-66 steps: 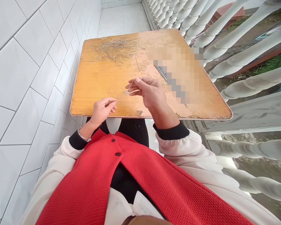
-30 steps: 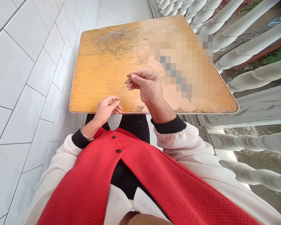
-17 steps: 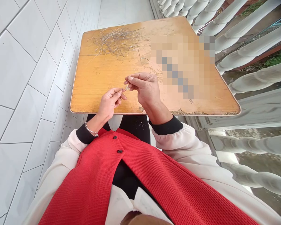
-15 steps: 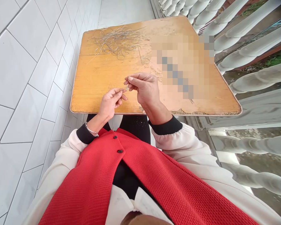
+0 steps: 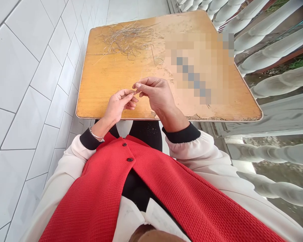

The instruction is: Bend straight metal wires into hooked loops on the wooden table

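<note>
Head view: right hand (image 5: 154, 94) pinching fine wire (image 5: 140, 79), left hand (image 5: 118, 106) just beside.

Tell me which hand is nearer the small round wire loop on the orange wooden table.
The right hand, just below the wire loop; the left hand farther away, lower left.

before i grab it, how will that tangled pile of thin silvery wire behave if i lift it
The tangled pile of thin silvery wire will probably lift as one loose clump, since its strands loop through each other. It likely feels light for its bulk, the strands being so fine. Their open curls suggest springy, not floppy.
</note>
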`<state>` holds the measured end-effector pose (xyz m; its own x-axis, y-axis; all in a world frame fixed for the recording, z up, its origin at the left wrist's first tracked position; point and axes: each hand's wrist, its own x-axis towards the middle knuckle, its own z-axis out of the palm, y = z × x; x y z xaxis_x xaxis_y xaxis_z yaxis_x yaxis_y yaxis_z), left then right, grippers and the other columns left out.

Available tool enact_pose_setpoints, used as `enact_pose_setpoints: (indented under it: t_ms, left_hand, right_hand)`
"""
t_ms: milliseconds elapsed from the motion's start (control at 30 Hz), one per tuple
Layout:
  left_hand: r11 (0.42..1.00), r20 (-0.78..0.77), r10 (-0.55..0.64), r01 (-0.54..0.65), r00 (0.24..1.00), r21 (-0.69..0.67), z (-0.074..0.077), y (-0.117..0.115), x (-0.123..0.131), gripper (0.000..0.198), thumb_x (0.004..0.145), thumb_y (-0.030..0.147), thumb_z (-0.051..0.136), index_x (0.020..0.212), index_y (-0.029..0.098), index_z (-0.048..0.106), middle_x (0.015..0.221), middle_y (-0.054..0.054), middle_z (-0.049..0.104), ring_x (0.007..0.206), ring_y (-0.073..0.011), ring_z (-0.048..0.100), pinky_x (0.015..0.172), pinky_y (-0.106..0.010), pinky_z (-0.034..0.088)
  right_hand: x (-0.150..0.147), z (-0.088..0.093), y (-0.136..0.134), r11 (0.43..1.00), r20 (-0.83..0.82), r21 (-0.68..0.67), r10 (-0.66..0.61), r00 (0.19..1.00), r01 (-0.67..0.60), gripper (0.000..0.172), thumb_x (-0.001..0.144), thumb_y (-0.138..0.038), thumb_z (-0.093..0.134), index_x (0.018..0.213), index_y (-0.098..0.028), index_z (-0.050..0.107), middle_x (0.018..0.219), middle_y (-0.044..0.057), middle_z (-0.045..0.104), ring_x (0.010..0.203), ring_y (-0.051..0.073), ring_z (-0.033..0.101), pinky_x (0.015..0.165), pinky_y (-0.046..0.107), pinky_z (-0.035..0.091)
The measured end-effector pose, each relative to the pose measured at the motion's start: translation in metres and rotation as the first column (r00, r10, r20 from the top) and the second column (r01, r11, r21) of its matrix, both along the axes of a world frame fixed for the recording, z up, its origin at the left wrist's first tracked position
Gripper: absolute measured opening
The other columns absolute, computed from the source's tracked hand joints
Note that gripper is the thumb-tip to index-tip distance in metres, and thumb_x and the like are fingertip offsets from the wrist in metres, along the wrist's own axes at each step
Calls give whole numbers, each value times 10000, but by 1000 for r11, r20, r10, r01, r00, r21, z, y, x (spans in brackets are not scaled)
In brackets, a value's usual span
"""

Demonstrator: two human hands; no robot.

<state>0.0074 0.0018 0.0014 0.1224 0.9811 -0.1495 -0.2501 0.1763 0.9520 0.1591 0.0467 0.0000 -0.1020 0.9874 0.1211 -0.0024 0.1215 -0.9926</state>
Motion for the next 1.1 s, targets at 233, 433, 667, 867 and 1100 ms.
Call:
enact_pose_setpoints:
  t_ms: [233,433,667,867,1100]
  left_hand:
    - [991,-191,16,10,981,131,-1,11,-22,77,868,146,778,800,162,744,769,18,720,729,-71,629,771,-226,500]
    - [973,-288,59,10,956,232,-2,20,-33,38,806,192,815,799,173,783,851,-8,767,847,-123,669,882,-288,505]
    - [973,-271,8,55,962,226,-8,17,-23,27,793,200,803,793,178,788,820,-4,761,814,-122,647,851,-292,505]
    - [984,-201,-30,64,979,165,-11,10,-19,26,776,172,795,762,176,774,795,-3,755,796,-118,640,876,-301,508]
    - [990,-177,-73,93,981,107,-10,2,-18,15,770,164,781,773,173,768,782,-4,748,765,-107,636,871,-289,521]
  right_hand:
    - [10,4,8,1000,14,16,-10,1000,10,205,836,-349,855,784,-203,721,824,32,744,682,119,656,593,247,559]
    - [21,8,2,993,40,70,-98,994,95,145,861,-327,832,853,-209,749,815,29,748,665,115,645,590,246,550]
    - [5,12,-8,999,-34,-51,3,999,-5,229,893,-419,803,880,-197,749,854,40,772,657,100,659,557,208,526]
    - [0,6,-10,996,-123,-88,16,992,-27,252,924,-458,762,904,-207,754,855,31,768,692,96,675,588,191,537]
    - [3,0,-6,999,-103,-29,15,995,-18,207,894,-409,779,889,-204,756,762,8,718,637,90,626,593,204,527]
